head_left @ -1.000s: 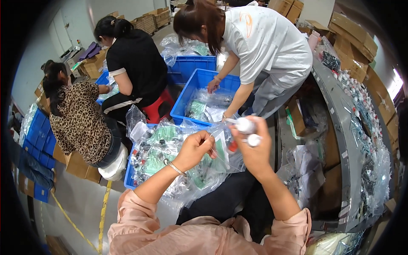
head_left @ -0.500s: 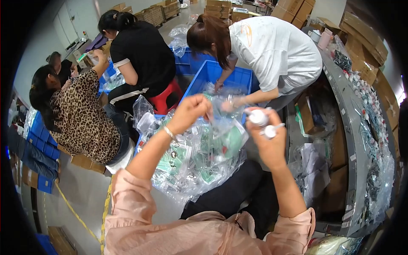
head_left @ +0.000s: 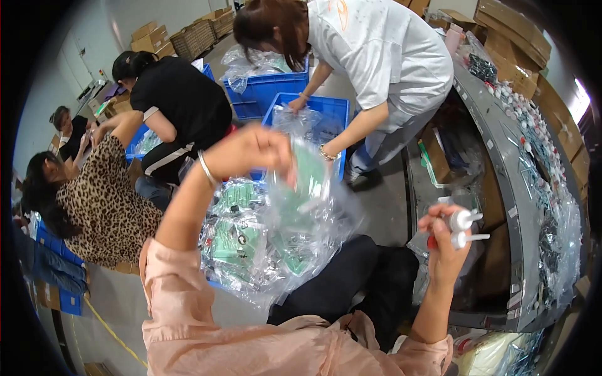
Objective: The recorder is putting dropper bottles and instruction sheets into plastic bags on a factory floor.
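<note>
My left hand [head_left: 251,153], blurred by motion, pinches the top of a clear plastic bag [head_left: 310,172] with something green inside, raised above a pile of similar bags. The pile of clear bags [head_left: 241,241] with green contents lies in front of my knees, over a blue bin. Off to the right, my right hand [head_left: 446,241] is closed round two white round caps with thin stems [head_left: 463,220], their stems pointing right. Exactly what kind of part they are I cannot tell.
A co-worker in a white shirt [head_left: 382,56] leans over a blue bin [head_left: 342,113] just ahead. Two others sit to the left, in black [head_left: 182,91] and leopard print [head_left: 106,200]. Along the right runs a grey table [head_left: 495,150] with many thin stems and white caps [head_left: 520,125].
My left hand has moved left and closer with the bag, lifting it off the pile. The right hand has swung right and down, still holding the white caps. The whole view has shifted.
</note>
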A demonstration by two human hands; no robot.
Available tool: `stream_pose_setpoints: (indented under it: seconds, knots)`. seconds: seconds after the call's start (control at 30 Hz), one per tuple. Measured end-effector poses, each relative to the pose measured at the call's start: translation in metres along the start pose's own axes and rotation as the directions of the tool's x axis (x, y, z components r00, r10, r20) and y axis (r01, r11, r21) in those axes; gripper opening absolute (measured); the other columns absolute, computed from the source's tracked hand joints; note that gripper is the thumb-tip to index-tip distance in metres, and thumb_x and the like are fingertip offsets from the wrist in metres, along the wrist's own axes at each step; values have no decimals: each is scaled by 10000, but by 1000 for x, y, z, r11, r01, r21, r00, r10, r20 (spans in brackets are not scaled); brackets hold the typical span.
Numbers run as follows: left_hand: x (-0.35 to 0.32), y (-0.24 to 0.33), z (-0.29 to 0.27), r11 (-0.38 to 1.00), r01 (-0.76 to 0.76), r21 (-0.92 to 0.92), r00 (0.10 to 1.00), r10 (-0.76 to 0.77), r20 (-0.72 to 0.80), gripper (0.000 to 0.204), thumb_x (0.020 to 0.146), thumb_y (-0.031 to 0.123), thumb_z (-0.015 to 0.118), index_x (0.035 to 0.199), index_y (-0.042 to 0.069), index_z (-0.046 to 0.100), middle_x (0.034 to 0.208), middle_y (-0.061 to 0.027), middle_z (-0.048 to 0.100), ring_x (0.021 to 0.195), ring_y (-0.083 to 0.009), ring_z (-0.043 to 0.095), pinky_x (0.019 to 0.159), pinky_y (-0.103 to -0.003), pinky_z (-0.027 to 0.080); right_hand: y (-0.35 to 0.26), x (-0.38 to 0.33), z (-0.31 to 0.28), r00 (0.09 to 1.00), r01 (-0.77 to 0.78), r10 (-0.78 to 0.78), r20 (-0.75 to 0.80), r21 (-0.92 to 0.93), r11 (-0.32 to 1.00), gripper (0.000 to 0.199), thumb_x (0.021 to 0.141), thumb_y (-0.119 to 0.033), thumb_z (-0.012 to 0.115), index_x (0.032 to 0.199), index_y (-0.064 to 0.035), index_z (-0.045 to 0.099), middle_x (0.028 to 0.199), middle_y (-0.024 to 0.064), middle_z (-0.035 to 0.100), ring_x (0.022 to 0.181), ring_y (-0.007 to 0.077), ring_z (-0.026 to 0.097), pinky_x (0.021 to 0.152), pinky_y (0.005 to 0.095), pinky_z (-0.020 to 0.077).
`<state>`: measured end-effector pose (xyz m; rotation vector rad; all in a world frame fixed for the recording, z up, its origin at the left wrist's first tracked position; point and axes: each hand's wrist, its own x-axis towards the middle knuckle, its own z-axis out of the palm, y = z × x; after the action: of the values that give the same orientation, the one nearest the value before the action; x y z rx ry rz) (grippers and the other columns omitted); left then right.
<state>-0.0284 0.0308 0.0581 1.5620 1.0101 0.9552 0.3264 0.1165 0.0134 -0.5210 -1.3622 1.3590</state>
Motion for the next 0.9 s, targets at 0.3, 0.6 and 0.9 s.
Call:
stream_pose_setpoints:
  seconds: [0.3, 0.6, 0.9]
  knots:
    - [-32, -170, 104, 814, 316, 487, 728, -537, 426, 160, 863, 155, 579, 796, 11, 564, 797, -63, 639, 764, -125, 601, 702, -287, 476, 60, -64, -56, 905, -423, 422, -48, 8, 906, 212, 790, -88, 601, 966, -16, 507, 737, 55, 536, 473, 121, 497, 397, 210, 338]
    - [66, -243, -70, 557, 395, 730, 898, -67, -435, 150, 783, 130, 543, 752, 8, 626, 793, -202, 610, 756, -377, 585, 673, -418, 466, 125, -88, -73, 733, -675, 679, 46, -73, 734, 346, 740, -264, 655, 954, 0, 590, 783, 71, 598, 634, 136, 576, 516, 230, 435]
    - [115, -367, -113, 564, 576, 592, 778, -154, -610, 200, 746, 197, 638, 869, 45, 679, 845, -169, 650, 796, -299, 636, 725, -363, 495, 168, -90, -88, 691, -717, 723, 15, 147, 682, 342, 759, -136, 638, 1043, 36, 555, 795, 107, 615, 686, 172, 602, 537, 227, 442]
